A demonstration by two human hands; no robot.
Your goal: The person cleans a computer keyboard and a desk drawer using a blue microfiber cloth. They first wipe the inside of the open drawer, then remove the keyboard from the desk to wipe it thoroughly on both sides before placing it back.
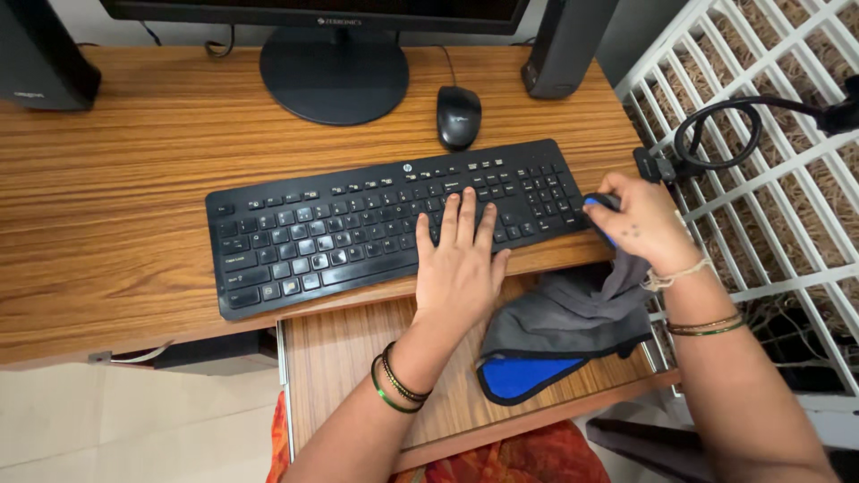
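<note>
Soft, even indoor light is falling across the wooden desk [116, 197], leaving only faint shadows under the keyboard [358, 224] and the hands. A mild sheen is showing on the black keys. Everything is looking sharp; straight edges are bowing slightly toward the frame's corners.

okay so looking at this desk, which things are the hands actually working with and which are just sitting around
In use:
- flat black computer keyboard, under the left hand
- grey cloth with blue edging, gripped by the right hand

Lying about:
- black mouse
- round black monitor stand
- black speaker
</note>
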